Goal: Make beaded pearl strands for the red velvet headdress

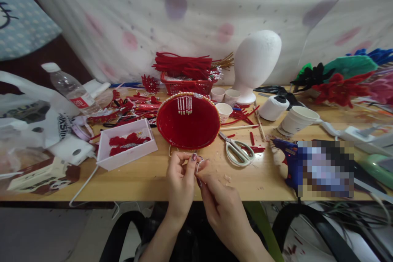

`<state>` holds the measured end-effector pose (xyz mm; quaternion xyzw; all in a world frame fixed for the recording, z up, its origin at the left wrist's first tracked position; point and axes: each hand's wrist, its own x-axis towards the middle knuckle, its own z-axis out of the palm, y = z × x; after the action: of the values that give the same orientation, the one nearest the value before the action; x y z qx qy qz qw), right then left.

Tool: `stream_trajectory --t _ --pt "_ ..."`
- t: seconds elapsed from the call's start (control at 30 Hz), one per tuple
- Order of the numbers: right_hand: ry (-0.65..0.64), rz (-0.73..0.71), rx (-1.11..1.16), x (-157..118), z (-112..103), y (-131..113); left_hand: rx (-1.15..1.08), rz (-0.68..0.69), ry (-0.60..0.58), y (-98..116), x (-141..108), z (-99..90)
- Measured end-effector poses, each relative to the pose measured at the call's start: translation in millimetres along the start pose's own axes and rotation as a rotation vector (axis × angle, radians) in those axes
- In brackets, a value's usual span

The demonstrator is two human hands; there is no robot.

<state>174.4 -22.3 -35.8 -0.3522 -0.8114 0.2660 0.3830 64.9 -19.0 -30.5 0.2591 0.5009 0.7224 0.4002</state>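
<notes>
My left hand (181,180) and my right hand (221,202) meet over the table's front edge, both with fingers pinched. Between the fingertips runs a thin white strand (199,166); its finer detail is too small to make out. Just beyond my hands stands a round red velvet piece (190,133), tilted toward me, with a rim of pearl-like beads. Several short white bead strands (184,105) hang inside its upper part. A thin pale thread (170,151) shows at its lower left edge.
Scissors (238,152) lie right of the red piece, a blue glue gun (288,157) farther right. A white box (106,159) of red pieces sits left. Behind stand a red basket (184,86), paper cups (224,110), a thread cone (273,108) and a white foam head (257,63).
</notes>
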Motion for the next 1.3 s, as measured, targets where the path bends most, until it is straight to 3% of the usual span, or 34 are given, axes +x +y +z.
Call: stream_trajectory --t 0.13,0.33,0.5,0.67,0.8,0.9,0.97,1.13,1.3 --pt "-0.029 -0.034 -0.061 -1.9 3.0 0.1 -0.068 -0.038 0.025 -0.9 -2.9 -0.7" --pt "-0.068 -0.206 -0.105 -7.4 -0.8 -3.9 -0.200 -0.150 0.020 3.4 0.8 -2.0" --pt "-0.032 -0.245 -0.141 -11.6 -8.7 -2.2 -0.284 -0.218 0.004 4.9 3.9 -1.6" --pt "0.050 -0.182 -0.011 -8.5 -11.2 -1.0 -0.183 -0.068 0.014 -2.1 2.5 -3.7" --pt "0.053 -0.158 0.064 -1.6 -9.2 -2.7 0.036 0.143 0.064 -7.7 3.5 -6.8" --pt "0.054 -0.109 0.139 4.9 -12.2 -1.3 0.218 0.246 0.022 -8.3 7.4 -9.7" --pt "0.084 -0.012 0.191 10.3 -17.3 2.0 0.301 0.201 -0.057 -6.4 11.0 -11.7" --pt "0.163 0.273 0.295 23.5 -29.0 14.1 0.248 -0.177 -0.249 0.7 17.8 -14.2" --pt "0.183 0.353 0.337 29.7 -29.3 23.0 0.169 -0.285 -0.343 1.5 19.0 -16.5"
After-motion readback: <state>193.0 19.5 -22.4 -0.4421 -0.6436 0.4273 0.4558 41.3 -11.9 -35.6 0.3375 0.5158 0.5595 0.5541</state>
